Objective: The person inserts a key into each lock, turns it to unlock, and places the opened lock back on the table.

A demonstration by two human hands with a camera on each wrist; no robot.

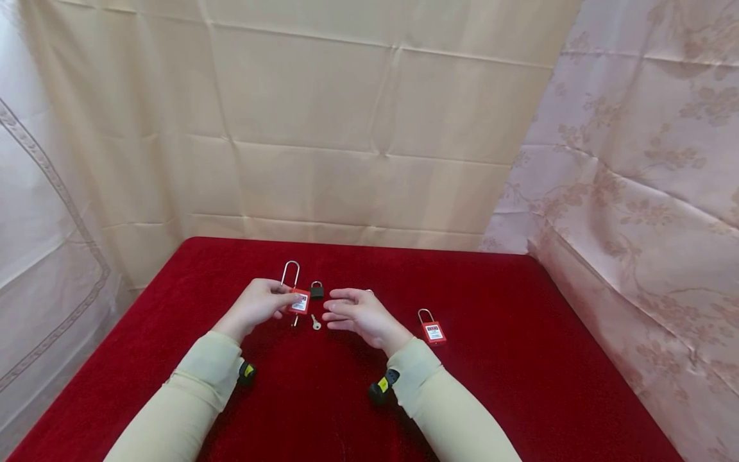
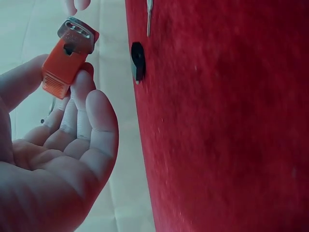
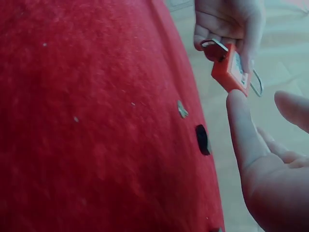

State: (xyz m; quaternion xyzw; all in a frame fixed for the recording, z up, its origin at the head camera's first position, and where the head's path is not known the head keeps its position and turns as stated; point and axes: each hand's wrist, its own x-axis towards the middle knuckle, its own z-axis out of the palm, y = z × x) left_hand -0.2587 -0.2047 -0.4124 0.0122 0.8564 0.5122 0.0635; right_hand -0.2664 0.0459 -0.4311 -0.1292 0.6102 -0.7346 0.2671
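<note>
My left hand pinches a red padlock with a white label, held up above the table with its long metal shackle pointing upward. A key sticks out of the padlock's bottom. Whether the shackle is locked I cannot tell. My right hand is just right of it, fingers extended and holding nothing; in the right wrist view its index fingertip is close to the padlock, contact unclear. Below and beside the held padlock, a loose key and a small black padlock lie on the table.
A second red padlock lies right of my right hand on the red cloth-covered table. Something small and pale is mostly hidden behind the right hand. Beige curtains hang behind the table.
</note>
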